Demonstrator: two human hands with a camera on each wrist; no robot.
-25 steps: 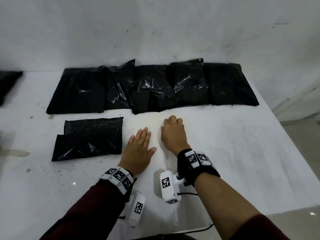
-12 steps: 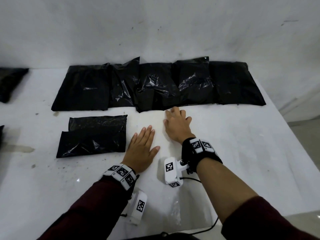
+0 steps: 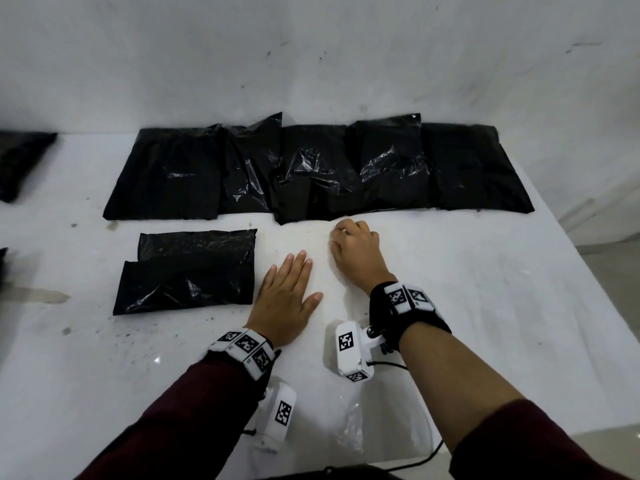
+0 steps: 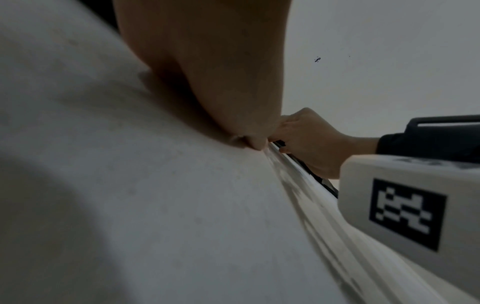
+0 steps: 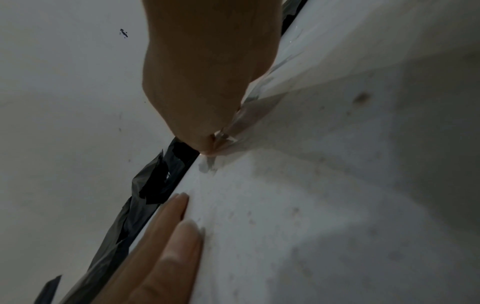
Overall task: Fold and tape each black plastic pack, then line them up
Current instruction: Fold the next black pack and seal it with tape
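Several black plastic packs (image 3: 311, 168) lie side by side in a row along the back of the white table (image 3: 502, 306). One folded black pack (image 3: 187, 271) lies in front of them at the left. My left hand (image 3: 287, 285) rests flat on the table just right of that pack, fingers straight. My right hand (image 3: 349, 244) sits near the row's front edge with fingers curled. In the right wrist view its fingertips (image 5: 207, 142) pinch the end of a clear tape strip (image 5: 259, 107) that lies on the table. The same strip (image 4: 293, 179) shows in the left wrist view.
Another black pack (image 3: 20, 161) lies at the far left, and a dark edge (image 3: 1, 268) shows below it. A white wall (image 3: 311, 64) stands right behind the row. The table's right edge (image 3: 609, 320) drops to the floor.
My right hand has slid a little farther toward the row of packs and its fingers have curled tighter. The left hand has stayed flat in place.
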